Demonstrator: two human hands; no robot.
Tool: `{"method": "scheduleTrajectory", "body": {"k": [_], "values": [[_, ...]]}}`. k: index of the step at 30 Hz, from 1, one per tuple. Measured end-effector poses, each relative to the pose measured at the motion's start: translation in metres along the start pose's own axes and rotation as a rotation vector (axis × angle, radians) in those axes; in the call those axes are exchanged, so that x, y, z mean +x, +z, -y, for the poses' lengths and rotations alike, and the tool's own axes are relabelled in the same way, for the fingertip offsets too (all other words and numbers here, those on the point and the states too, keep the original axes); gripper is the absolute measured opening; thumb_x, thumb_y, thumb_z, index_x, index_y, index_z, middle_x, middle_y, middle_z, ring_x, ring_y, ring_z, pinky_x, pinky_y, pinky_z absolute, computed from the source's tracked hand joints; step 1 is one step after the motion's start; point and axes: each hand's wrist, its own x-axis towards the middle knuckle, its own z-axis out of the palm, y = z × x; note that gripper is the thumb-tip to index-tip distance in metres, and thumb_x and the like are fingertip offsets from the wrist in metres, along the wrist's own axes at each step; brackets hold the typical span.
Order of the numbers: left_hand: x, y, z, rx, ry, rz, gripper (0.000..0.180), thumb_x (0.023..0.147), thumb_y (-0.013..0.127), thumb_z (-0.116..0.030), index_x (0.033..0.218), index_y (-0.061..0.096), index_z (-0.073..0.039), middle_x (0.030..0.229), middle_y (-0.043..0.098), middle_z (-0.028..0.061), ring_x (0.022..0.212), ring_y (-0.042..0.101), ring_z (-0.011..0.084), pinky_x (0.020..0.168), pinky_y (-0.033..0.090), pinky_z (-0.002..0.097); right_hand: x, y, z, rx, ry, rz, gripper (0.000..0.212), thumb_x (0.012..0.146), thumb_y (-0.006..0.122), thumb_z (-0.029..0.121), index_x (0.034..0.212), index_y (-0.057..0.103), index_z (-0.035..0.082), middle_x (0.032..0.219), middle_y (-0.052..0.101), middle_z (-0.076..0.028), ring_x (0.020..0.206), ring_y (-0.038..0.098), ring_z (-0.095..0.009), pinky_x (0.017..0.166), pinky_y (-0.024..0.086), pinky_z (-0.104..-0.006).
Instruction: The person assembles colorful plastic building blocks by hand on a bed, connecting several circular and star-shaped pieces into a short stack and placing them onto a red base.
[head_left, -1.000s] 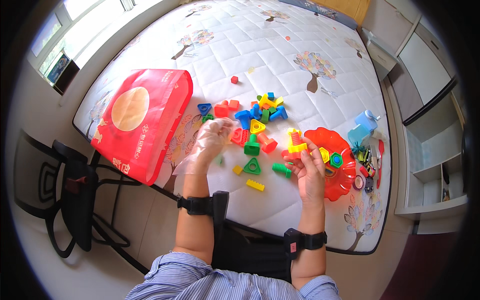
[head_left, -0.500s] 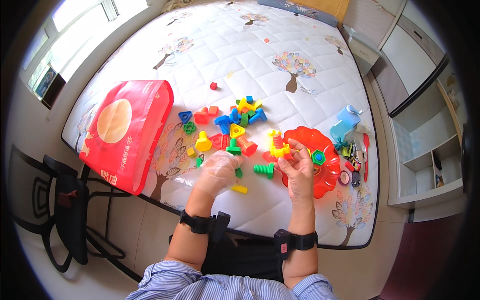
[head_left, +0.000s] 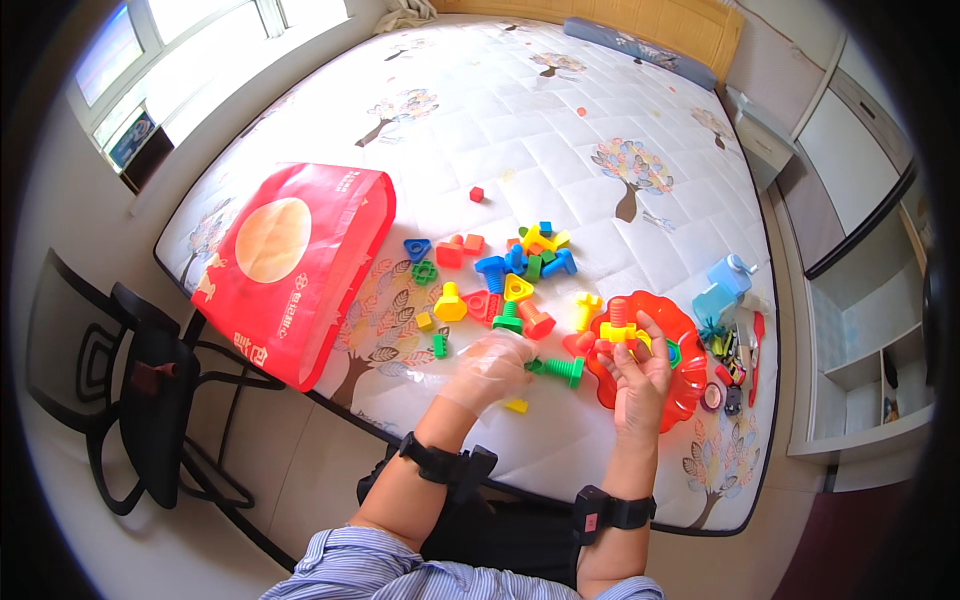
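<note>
My left hand (head_left: 497,366), in a clear plastic glove, is low over the mattress beside an upright green toy bolt (head_left: 508,318). Its fingertips are at a small green piece (head_left: 536,367); the crumpled glove hides how they are bent. Just right of that lies another green bolt (head_left: 566,371). My right hand (head_left: 640,385) is bare and pinches an orange toy bolt (head_left: 618,309) with a yellow nut (head_left: 618,333) around it, above a red flower-shaped tray (head_left: 682,400). A green nut (head_left: 674,352) in the tray is partly hidden by that hand.
Several toy bolts, nuts and blocks lie beyond my hands, including a yellow bolt (head_left: 450,303). A red bag (head_left: 330,290) lies at the left, near a black chair (head_left: 150,400). Right of the tray are a blue bottle (head_left: 732,275) and small items.
The view has shifted, so everything appears farther right and lower. Against the toys, my left hand has moved slightly right to the small green piece; my right hand has carried the bolt and nut rightward.
</note>
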Motion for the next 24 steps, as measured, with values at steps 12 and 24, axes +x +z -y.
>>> {"method": "scheduleTrajectory", "body": {"k": [12, 24], "values": [[-0.005, 0.011, 0.0, 0.018, -0.025, -0.011, 0.026, 0.114, 0.083, -0.029, 0.132, 0.086, -0.012, 0.121, 0.088, 0.0235, 0.118, 0.085, 0.0477, 0.102, 0.066, 0.06, 0.007, -0.016, -0.007, 0.012, -0.005, 0.02, 0.065, 0.117, 0.086, 0.003, 0.178, 0.064, 0.007, 0.14, 0.088, -0.01, 0.12, 0.09, -0.026, 0.104, 0.075, -0.0402], [0.011, -0.006, 0.0, -0.058, 0.02, 0.008, 0.021, 0.112, 0.084, -0.033, 0.115, 0.084, -0.012, 0.115, 0.087, 0.0224, 0.111, 0.084, 0.0494, 0.095, 0.068, 0.0604, 0.009, -0.02, -0.008, 0.023, 0.002, 0.035, 0.063, 0.12, 0.086, 0.007, 0.178, 0.063, 0.007, 0.139, 0.09, -0.011, 0.121, 0.091, -0.025, 0.105, 0.075, -0.0414]]}}
